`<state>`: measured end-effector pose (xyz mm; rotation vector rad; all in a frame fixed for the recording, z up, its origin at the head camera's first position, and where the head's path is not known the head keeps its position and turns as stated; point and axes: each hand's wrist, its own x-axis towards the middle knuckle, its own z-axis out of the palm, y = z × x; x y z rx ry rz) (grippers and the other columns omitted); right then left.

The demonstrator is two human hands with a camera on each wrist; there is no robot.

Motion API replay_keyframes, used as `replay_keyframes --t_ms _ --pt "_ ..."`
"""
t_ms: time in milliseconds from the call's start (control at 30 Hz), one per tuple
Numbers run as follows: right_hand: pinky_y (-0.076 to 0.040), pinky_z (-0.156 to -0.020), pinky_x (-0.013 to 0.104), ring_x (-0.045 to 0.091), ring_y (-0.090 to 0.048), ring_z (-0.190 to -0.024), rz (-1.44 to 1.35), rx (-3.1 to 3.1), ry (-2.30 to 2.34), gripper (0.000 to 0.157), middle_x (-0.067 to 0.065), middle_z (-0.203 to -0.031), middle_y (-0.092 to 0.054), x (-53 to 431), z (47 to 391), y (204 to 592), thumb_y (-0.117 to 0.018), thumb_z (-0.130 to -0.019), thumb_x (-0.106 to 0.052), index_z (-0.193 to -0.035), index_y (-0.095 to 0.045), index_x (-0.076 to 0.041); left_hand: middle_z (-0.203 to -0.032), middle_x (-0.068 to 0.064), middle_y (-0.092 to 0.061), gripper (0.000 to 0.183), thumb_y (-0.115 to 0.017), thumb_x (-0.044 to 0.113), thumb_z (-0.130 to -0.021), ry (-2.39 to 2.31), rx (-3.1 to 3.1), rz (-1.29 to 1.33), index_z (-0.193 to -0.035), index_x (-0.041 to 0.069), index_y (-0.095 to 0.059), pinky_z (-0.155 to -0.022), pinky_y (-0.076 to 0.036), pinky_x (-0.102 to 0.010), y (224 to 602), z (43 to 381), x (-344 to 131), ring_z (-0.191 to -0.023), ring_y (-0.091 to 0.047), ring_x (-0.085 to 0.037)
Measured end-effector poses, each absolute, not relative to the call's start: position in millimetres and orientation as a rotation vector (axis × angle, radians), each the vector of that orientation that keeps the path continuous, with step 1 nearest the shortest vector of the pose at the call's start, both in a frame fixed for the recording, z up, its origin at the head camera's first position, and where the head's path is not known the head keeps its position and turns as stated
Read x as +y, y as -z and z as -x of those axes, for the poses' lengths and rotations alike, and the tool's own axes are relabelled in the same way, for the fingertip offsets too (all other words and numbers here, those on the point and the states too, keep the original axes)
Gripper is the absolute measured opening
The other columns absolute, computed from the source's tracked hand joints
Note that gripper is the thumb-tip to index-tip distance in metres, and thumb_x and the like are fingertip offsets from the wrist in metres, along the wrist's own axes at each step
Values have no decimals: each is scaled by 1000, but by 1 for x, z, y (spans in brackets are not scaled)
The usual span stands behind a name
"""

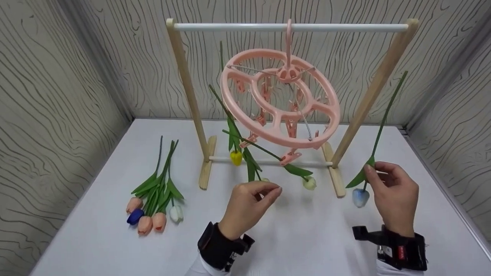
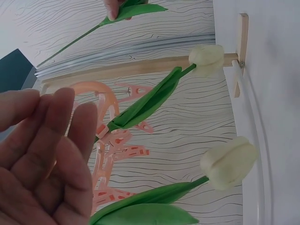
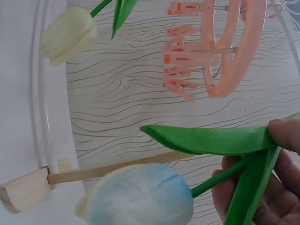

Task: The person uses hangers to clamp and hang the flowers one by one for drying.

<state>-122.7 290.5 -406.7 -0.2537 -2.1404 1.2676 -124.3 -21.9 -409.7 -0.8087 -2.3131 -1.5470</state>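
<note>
Pale-blue tulip at the person's far right, bloom downward, its long stem rising steeply and leaning outward; the fingers of the right hand pinch it at the leaves, just above the bloom. To its left, well apart, a pink hanger hangs tilted from a white rail; in the head view, the right wooden post comes between. Nearer the hanger is the left hand, fingers loosely curled, tips close together, with nothing between them that an onlooker can see. Around: a yellow tulip under the hanger's left side; a cream tulip aslant in a front clip; a loose bunch of tulips on the tabletop.
</note>
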Motion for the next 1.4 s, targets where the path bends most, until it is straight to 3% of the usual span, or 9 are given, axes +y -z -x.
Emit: replay_keyframes --t_ms 300,667,1400 --pt "-51 -67 15 11 -66 -76 -141 -2221 -1251 17 1 -92 -70 262 107 393 -75 -87 -1 -102 -71 -3 -89 6 -73 20 -68 27 -96 1566 -2208 815 -101 10 -77 -62 -54 -22 409 121 -25 -73 -62 -3" --pt "-53 -69 17 11 -68 -79 -343 -2425 -1238 18 -7 -91 -70 237 107 394 -79 -84 -5 -99 -71 -12 -94 4 -74 23 -68 26 -95 1588 -2115 838 -109 8 -76 -61 -56 -28 402 121 -25 -80 -66 -5" --pt "-56 -68 22 10 -67 -79 -532 -2516 -1238 29 -13 -91 -69 226 109 399 -81 -80 -1 -100 -72 -19 -100 5 -74 24 -70 25 -94 1601 -2080 885 -112 11 -75 -62 -55 -26 400 127 -17 -85 -67 -8"
